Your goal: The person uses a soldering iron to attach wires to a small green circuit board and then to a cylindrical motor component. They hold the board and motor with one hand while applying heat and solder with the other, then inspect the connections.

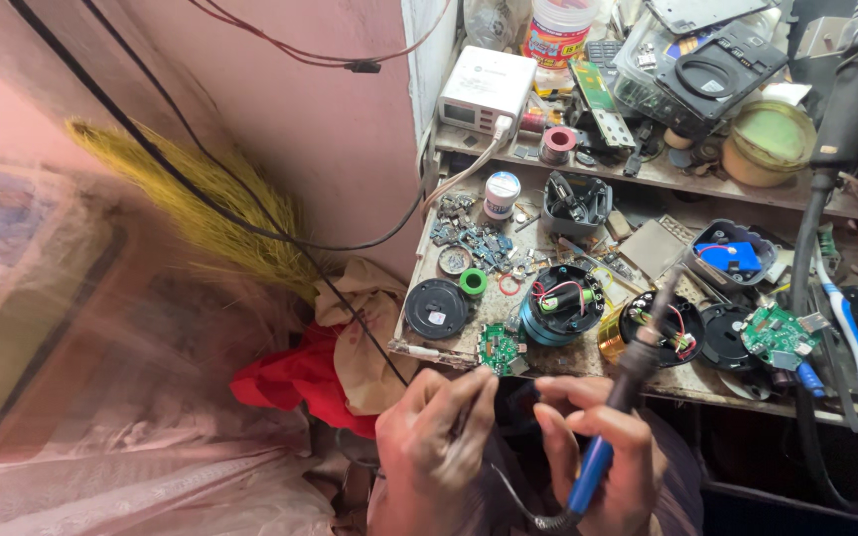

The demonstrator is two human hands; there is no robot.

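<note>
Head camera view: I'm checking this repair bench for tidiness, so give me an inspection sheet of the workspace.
Surface: workbench crowded, with a loaded shelf above.
Job's things: blue-handled soldering iron in the right hand; opened round speaker and green circuit board nearby.
Clutter: screws, tape rolls, black round cover, white charger box.
Grips: left hand pinches something small, which cannot be made out; right hand closed on the iron.
Cables: black cable across the wall; coiled iron cord.
Surroundings: pink wall, yellow broom, red cloth.
</note>
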